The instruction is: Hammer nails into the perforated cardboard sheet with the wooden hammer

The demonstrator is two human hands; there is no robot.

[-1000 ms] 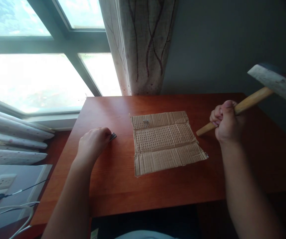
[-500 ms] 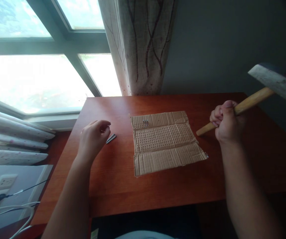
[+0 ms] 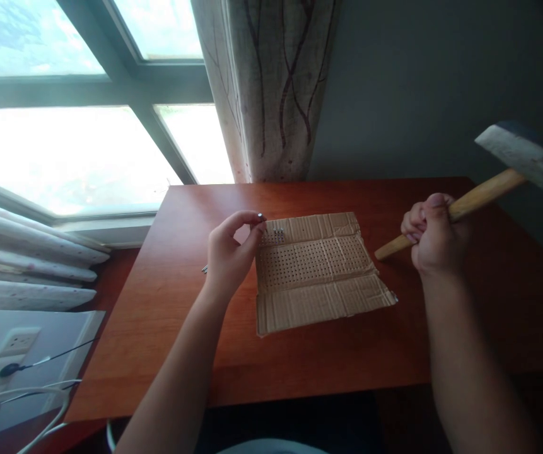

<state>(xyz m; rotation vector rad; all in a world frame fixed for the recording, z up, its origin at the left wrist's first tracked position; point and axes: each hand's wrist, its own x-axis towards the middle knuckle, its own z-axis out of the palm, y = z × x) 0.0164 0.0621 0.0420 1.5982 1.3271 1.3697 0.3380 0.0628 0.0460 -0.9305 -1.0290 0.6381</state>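
Between the thumb and forefinger of my left hand [image 3: 231, 249] is a small metal nail [image 3: 260, 216], its head showing on top. The hand is over the upper left corner of a flat piece of cardboard [image 3: 316, 302] with rows of small holes. Several nails [image 3: 278, 234] stand in the cardboard just right of my fingertips. My right hand [image 3: 429, 233] grips the wooden handle of a hammer [image 3: 486, 193], right of the cardboard. The hammer's metal head points up and right, partly out of view. Behind my left hand, a few loose nails [image 3: 204, 269] are mostly hidden.
The cardboard lies on a reddish-brown wooden table [image 3: 318, 366]. A window [image 3: 63, 157] and a patterned curtain [image 3: 280, 94] are beyond its far left edge. A wall socket [image 3: 18, 340] with a plug and white cables is at the lower left.
My left hand has moved right, from beside the loose nails to the cardboard's upper left corner, with the nail in its fingers. My right hand and the hammer have hardly moved.
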